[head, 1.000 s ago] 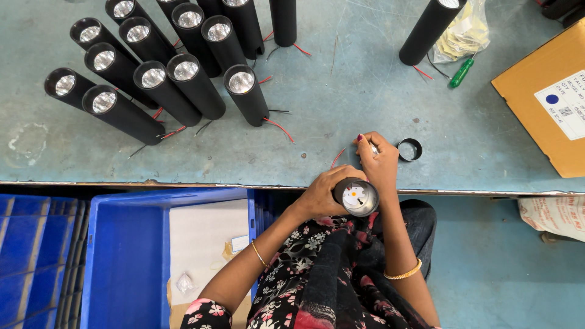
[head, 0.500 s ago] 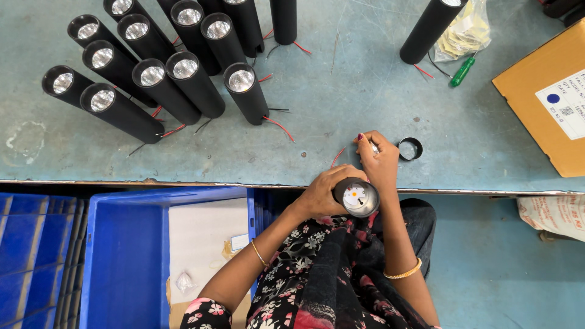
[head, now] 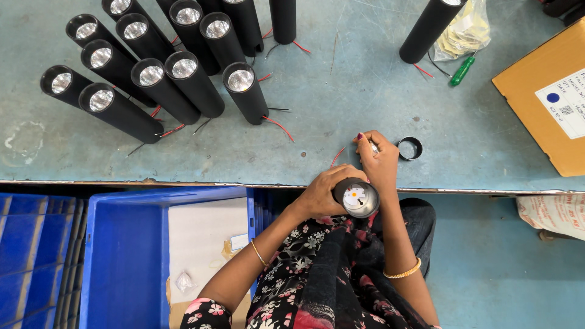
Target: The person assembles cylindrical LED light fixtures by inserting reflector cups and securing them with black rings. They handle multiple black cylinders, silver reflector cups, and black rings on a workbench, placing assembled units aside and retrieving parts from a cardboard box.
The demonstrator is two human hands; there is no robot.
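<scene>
Barely shifted since a second ago: both hands in the same grips at the bench edge. At twelve o'clock, grey worktable [head: 341,103]; at ten, standing black lamp tubes [head: 152,73]. At seven, blue crate [head: 128,256]. Centre: left hand [head: 322,194] wrapped round black lamp tube [head: 356,196], right hand [head: 379,159] pinching something small, hidden. At one o'clock of it, black ring [head: 410,148].

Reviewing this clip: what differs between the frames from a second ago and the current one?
Almost nothing has changed. The left hand still wraps the black tube lamp, open end up, and the right hand keeps its grip on a small part at the table edge. No visible move, nothing taken or released. The loose black ring, the standing lamps and the blue crate stay put.
</scene>
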